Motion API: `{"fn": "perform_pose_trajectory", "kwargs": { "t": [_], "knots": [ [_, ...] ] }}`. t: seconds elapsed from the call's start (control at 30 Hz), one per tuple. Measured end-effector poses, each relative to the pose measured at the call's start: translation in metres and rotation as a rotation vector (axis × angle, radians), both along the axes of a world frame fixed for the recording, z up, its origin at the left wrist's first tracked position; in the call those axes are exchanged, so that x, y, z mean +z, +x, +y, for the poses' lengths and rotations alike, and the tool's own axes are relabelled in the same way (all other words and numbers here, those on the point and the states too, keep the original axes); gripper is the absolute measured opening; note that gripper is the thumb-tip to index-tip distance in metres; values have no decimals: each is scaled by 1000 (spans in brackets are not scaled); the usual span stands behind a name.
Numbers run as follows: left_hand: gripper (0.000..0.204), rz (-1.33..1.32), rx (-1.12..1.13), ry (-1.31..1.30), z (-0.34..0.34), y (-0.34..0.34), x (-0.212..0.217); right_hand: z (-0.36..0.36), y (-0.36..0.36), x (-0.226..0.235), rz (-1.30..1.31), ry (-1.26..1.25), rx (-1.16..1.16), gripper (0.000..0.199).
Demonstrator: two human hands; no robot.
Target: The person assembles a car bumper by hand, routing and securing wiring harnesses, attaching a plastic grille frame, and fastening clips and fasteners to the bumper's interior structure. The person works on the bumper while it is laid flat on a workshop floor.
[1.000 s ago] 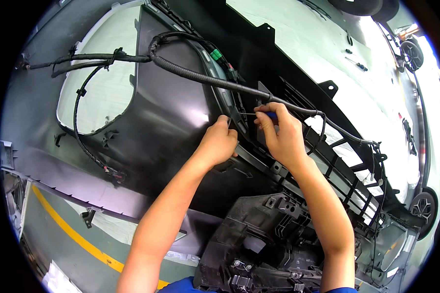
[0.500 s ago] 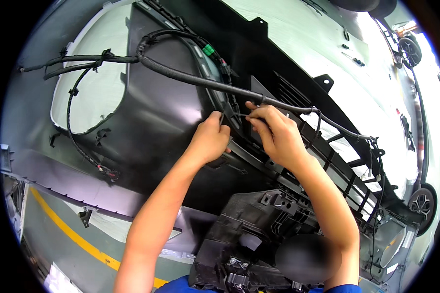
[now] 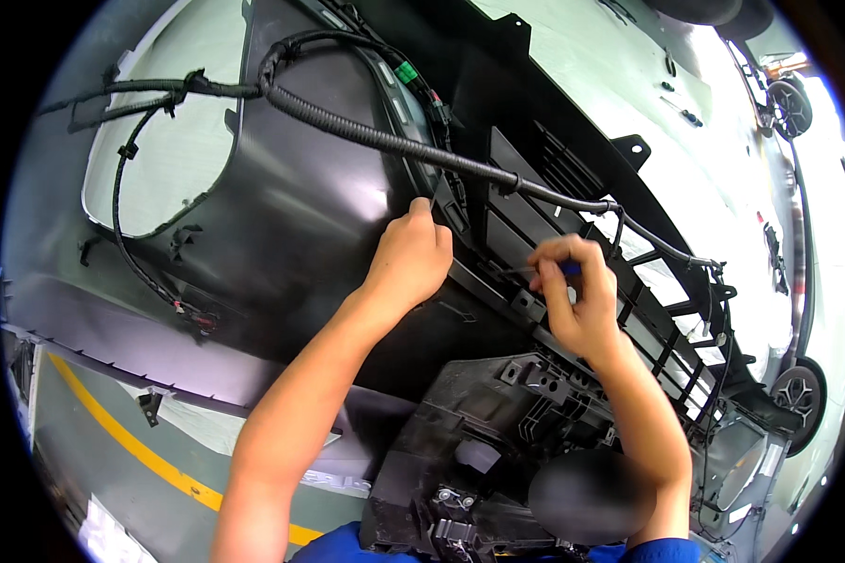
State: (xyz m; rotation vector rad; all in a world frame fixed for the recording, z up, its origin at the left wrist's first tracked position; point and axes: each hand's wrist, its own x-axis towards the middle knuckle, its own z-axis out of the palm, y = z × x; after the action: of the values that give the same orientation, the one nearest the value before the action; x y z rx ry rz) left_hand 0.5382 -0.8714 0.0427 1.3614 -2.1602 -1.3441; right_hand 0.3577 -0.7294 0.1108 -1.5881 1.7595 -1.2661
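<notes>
A large dark bumper-like panel (image 3: pixel 333 202) lies in front of me. My left hand (image 3: pixel 411 255) is closed near its raised inner edge, thumb uppermost; what its fingers hold is hidden. To its right my right hand (image 3: pixel 580 291), slightly blurred, has thumb and fingers pinched together over the slatted black grille frame (image 3: pixel 507 220). A thin pale strip sticks out leftward from the pinch and a bit of blue shows within the fingers; I cannot tell its kind. Just beyond both hands a ribbed black wiring harness (image 3: pixel 385 143) runs diagonally across, touching neither hand.
A thinner harness branch ends in a connector (image 3: pixel 197 322) on the panel's left. A moulded black bracket assembly (image 3: pixel 469 413) sits close to me. Loose tools (image 3: pixel 683 114) lie on the pale surface at the far right, near a wheel (image 3: pixel 791 108). A yellow line (image 3: pixel 122 436) marks the floor.
My right hand has moved right and toward me, away from the left hand and the harness. The left hand stays at the panel's inner edge. The view has shifted slightly.
</notes>
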Motion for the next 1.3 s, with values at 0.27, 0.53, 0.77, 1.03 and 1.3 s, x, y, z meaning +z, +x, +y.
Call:
{"fn": "perform_pose_trajectory", "kwargs": {
  "t": [0.27,0.53,0.77,1.03,1.3],
  "knots": [
    [50,-77,-7,-114,6,-4,16,36,8,-30,5,-22,-56,12],
    [51,-86,13,-153,11,-6,14,32,16,-28,403,-128,116,25],
    [50,-79,23,-158,11,-5,13,33,21,-28,459,-145,115,23],
    [49,-95,25,-193,11,-6,11,17,26,-14,318,22,11,18],
    [34,-106,10,-197,12,-5,15,19,15,-25,196,77,48,16]
  ]
}}
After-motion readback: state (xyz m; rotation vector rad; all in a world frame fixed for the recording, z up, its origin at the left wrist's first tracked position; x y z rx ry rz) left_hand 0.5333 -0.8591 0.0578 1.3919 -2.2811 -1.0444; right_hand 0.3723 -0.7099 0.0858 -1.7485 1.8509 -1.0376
